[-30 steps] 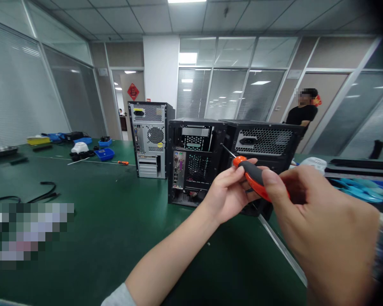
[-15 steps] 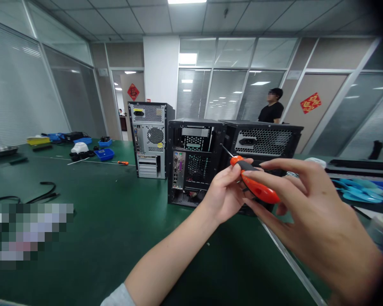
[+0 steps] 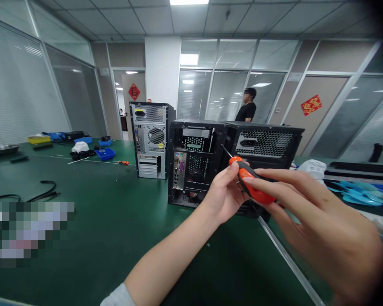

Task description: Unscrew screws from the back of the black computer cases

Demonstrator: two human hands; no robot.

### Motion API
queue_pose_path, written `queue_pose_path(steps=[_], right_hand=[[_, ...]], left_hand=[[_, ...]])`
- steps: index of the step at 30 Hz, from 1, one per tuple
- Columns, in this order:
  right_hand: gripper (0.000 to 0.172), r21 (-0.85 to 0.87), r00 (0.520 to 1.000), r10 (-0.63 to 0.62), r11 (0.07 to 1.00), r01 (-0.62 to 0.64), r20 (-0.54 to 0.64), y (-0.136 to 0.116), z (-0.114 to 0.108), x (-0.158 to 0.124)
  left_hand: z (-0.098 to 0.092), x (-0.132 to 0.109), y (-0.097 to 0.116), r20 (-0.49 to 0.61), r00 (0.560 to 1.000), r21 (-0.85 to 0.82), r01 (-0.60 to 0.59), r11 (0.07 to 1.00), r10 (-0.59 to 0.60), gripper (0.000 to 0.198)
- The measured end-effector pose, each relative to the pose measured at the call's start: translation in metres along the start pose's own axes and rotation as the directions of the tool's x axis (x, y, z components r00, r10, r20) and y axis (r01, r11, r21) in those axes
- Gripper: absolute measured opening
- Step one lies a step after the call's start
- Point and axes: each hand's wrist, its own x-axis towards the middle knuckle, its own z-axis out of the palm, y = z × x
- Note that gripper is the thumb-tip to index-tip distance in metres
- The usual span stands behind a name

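An orange and black screwdriver points its thin shaft at the rear of a black computer case standing on the green table. My left hand pinches the front of the handle with fingers and thumb. My right hand holds the back of the handle between its long fingers, close to the camera. A second black case stands right of the first, with a mesh panel facing me.
A silver-backed computer case stands further left. Blue bins, a small orange tool and black cables lie on the table. Blue fan blades lie at the right. A person in black stands behind the cases.
My right hand has loosened from a full grip to a finger hold on the handle. The person in the background has walked from right to left.
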Motion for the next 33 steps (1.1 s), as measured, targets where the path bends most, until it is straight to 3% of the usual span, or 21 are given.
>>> queue_pose_path(steps=[9, 15, 25, 33], right_hand=[[0.031, -0.024, 0.998, 0.04, 0.999, -0.041, -0.045, -0.003, 0.001, 0.001], [0.027, -0.036, 0.994, 0.091, 0.995, -0.094, -0.064, -0.009, -0.001, 0.004], [0.025, 0.003, 0.985, 0.162, 0.987, -0.162, -0.067, -0.014, 0.002, 0.006], [0.019, -0.04, 0.974, 0.211, 0.976, -0.215, -0.087, -0.015, 0.003, 0.005]], left_hand=[[0.005, -0.002, 0.0, -0.038, 0.999, 0.026, -0.015, 1.0, 0.016, 0.027], [0.006, -0.004, 0.006, -0.066, 0.997, 0.035, 0.043, 0.998, -0.041, 0.024], [0.002, -0.005, 0.007, -0.025, 0.999, 0.026, 0.047, 0.999, -0.046, 0.019], [0.002, -0.009, 0.01, 0.07, 0.994, 0.004, 0.089, 0.996, -0.089, 0.021]])
